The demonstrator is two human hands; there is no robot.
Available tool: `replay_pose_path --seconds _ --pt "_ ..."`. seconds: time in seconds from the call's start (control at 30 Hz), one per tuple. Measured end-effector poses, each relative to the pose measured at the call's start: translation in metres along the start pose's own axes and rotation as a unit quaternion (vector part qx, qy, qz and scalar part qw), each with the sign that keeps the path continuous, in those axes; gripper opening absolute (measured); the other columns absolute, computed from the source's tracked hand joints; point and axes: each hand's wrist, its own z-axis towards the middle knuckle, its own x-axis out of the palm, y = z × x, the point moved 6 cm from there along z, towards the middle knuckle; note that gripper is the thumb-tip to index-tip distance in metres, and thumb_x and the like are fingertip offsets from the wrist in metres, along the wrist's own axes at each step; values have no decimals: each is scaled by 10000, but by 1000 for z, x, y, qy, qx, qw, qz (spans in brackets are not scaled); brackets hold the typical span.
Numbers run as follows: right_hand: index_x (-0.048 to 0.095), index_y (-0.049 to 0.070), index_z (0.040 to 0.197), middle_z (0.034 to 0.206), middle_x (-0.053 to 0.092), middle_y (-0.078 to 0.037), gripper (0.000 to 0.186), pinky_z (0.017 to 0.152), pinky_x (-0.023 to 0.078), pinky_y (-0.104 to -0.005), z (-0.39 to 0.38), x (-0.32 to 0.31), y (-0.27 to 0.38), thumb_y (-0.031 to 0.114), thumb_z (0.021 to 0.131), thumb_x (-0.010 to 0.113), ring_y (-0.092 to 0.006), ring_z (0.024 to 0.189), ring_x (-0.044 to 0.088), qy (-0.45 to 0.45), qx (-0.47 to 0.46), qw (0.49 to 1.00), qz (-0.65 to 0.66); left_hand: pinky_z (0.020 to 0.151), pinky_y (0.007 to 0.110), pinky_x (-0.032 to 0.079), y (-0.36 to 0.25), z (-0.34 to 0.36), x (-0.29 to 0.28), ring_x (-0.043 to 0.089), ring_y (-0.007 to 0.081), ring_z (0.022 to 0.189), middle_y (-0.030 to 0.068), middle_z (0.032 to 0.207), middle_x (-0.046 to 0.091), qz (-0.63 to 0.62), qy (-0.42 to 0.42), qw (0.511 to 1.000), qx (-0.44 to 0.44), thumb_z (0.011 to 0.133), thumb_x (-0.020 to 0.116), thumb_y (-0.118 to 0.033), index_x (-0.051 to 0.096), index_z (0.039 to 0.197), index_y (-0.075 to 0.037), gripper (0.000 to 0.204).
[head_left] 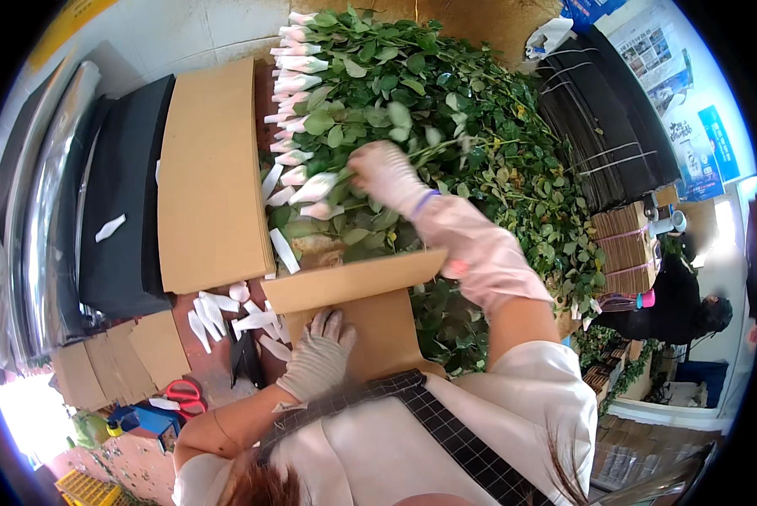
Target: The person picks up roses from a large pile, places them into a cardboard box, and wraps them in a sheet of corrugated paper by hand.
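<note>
My right hand (pixel 388 174), in a pale glove with a pink sleeve, is closed round the stem of a rose (pixel 315 188) just below its bud, which wears a white net sleeve. Its leafy stem trails off to the right, over a large pile of roses (pixel 429 93) whose sleeved buds line up on the left. Nearer to me, my gloved left hand (pixel 321 354) lies with its fingers extended on a brown cardboard sheet (pixel 378 333). The far edge of that sheet is folded up into a raised flap (pixel 357 280).
Left of the roses stand stacks of brown cardboard (pixel 210 177) and black sheets (pixel 125 194). Loose white net sleeves (pixel 214 312), red-handled scissors (pixel 184 398) and a blue box (pixel 146 422) lie near my left arm. Bundled black sheets (pixel 606 118) stand at right; a person in black (pixel 669 304) is beyond.
</note>
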Motion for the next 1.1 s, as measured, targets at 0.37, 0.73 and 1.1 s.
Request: replay_pose_path --seconds 0.37,0.73,1.1 --pt "348 43 1354 1184 548 -123 578 896 427 -273 -150 -202 -170 10 824 577 -197 1044 558 -346 95 825 437 935 418 384 -1 -3 -33 436 322 1120 143 1182 465 10 -9 1000 -27 569 773 -410 484 1191 -86 759" --pt "568 76 1160 977 646 -115 308 751 472 -288 -294 -362 -70 229 896 529 -185 856 612 -659 128 741 12 925 446 421 17 -4 -19 429 331 1183 147 1233 473 24 -47 998 -34 663 738 -354 514 1189 -119 619" --pt "584 104 1132 1012 618 -152 378 790 473 -385 -210 0 157 72 756 574 -334 902 582 225 -18 891 395 960 364 384 55 -6 -20 540 280 1075 131 1117 598 -326 -49 943 46 910 466 -306 644 1002 -79 302"
